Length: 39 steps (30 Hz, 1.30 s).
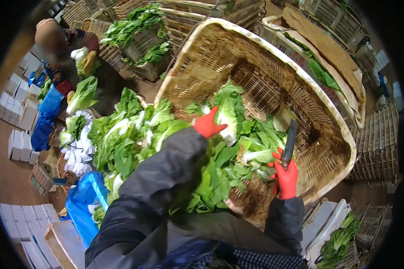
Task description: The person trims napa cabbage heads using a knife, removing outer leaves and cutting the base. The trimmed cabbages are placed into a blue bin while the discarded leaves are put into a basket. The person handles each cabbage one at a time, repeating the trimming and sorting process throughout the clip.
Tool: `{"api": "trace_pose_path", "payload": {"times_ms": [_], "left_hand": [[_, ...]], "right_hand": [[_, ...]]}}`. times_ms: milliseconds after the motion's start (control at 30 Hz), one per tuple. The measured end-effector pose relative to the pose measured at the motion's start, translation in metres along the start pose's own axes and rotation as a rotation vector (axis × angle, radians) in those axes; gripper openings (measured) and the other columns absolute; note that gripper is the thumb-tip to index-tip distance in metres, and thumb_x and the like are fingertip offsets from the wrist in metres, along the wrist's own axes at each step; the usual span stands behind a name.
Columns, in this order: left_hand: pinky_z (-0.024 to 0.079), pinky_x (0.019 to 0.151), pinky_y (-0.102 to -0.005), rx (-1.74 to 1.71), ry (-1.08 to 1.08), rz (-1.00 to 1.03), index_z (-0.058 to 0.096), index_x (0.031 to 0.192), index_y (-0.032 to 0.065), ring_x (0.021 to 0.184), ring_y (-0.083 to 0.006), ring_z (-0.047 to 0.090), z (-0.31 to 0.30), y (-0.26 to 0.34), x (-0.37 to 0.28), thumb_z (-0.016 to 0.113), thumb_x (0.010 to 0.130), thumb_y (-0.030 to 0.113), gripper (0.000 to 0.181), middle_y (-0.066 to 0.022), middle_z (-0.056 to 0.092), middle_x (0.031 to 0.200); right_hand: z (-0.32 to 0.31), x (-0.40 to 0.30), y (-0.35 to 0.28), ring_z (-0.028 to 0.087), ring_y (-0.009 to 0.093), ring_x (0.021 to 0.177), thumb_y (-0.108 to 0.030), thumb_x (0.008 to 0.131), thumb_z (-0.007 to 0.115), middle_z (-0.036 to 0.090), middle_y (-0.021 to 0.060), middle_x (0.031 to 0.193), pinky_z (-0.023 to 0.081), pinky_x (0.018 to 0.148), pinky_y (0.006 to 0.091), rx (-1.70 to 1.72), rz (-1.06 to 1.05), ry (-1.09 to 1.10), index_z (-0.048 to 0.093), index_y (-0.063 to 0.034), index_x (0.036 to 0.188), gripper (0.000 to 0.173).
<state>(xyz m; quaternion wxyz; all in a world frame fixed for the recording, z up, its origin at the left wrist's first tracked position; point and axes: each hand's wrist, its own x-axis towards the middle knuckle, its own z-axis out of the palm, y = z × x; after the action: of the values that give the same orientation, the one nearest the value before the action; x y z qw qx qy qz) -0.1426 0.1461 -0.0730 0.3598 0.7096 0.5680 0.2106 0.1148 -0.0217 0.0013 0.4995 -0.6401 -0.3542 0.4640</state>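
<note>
Both my hands wear red gloves. My left hand [210, 123] is at the lower left side of a leafy cabbage head [229, 117], thumb against its pale base. My right hand [285, 175], further right, grips a knife [290, 141] by its handle, the dark blade pointing up and away from me. Beneath and between my hands lie loose green leaves [219, 178] inside a large dirty plastic basket [326, 97]. A yellowish leaf [282, 118] stands beside the blade tip. Left of my left arm is a heap of leafy greens [121, 134].
A co-worker [77, 67] at the upper left holds leafy vegetables. Blue plastic sheeting [87, 193] and a white plastic bag [79, 149] lie at the left. White boxes [27, 218] stand beyond. A cardboard-covered crate [326, 50] is at the upper right; stacked crates [375, 148] stand at the right.
</note>
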Motion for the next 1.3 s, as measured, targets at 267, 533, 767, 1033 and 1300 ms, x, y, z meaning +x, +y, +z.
{"api": "trace_pose_path", "payload": {"times_ms": [267, 533, 767, 1033, 1300], "left_hand": [[0.044, 0.092, -0.0395, 0.078, -0.069, -0.46, 0.0, 0.145, 0.0218, 0.109, -0.0411, 0.051, 0.106, -0.03, 0.067, 0.081, 0.049, 0.043, 0.127, -0.0334, 0.025, 0.137], [0.04, 0.095, -0.0348, -0.917, 0.164, -0.361, 0.013, 0.142, 0.0009, 0.115, -0.0254, 0.047, 0.034, -0.035, 0.022, 0.078, 0.064, 0.031, 0.106, -0.0203, 0.043, 0.13], [0.038, 0.098, -0.0353, -0.886, -0.191, 0.133, 0.006, 0.145, 0.0125, 0.119, -0.0251, 0.045, -0.113, 0.079, -0.14, 0.067, 0.081, 0.026, 0.09, -0.0173, 0.027, 0.143], [0.028, 0.102, -0.055, 0.629, 0.269, 0.829, 0.041, 0.13, 0.0279, 0.124, -0.0367, 0.039, -0.219, 0.081, -0.29, 0.077, 0.061, 0.025, 0.078, -0.0142, 0.04, 0.135], [0.034, 0.101, -0.0362, -1.154, -0.08, 0.29, 0.035, 0.134, 0.0062, 0.12, -0.0232, 0.041, -0.15, -0.083, -0.379, 0.065, 0.082, 0.021, 0.062, -0.0124, 0.044, 0.129]], "right_hand": [[-0.01, -0.009, -0.001, 0.062, 0.017, 0.088, -0.001, 0.087, 0.047, 0.057, 0.0129, 0.116, 0.047, 0.055, 0.0204, -0.119, 0.058, -0.003, 0.04, -0.0027, 0.131, 0.045], [-0.007, 0.002, -0.004, 0.057, 0.011, 0.08, -0.011, 0.088, 0.049, 0.046, 0.0102, 0.131, 0.041, 0.052, 0.0184, -0.067, -0.04, -0.015, 0.037, -0.0034, 0.133, 0.047], [0.079, -0.003, 0.005, 0.05, 0.026, 0.108, -0.057, 0.08, 0.051, 0.039, 0.0112, 0.137, 0.044, 0.077, 0.0359, 0.56, 0.035, -0.551, 0.022, -0.0101, 0.141, 0.082], [0.179, -0.117, -0.068, 0.05, 0.029, 0.114, -0.051, 0.09, 0.038, 0.046, 0.0174, 0.129, 0.04, 0.097, 0.0391, 0.697, 0.346, -1.161, 0.029, 0.0015, 0.136, 0.07], [0.188, -0.098, -0.024, 0.063, 0.018, 0.071, -0.013, 0.092, 0.048, 0.063, 0.0098, 0.088, 0.049, 0.057, 0.0257, -0.133, 0.055, -0.824, 0.047, 0.0004, 0.119, 0.03]]}}
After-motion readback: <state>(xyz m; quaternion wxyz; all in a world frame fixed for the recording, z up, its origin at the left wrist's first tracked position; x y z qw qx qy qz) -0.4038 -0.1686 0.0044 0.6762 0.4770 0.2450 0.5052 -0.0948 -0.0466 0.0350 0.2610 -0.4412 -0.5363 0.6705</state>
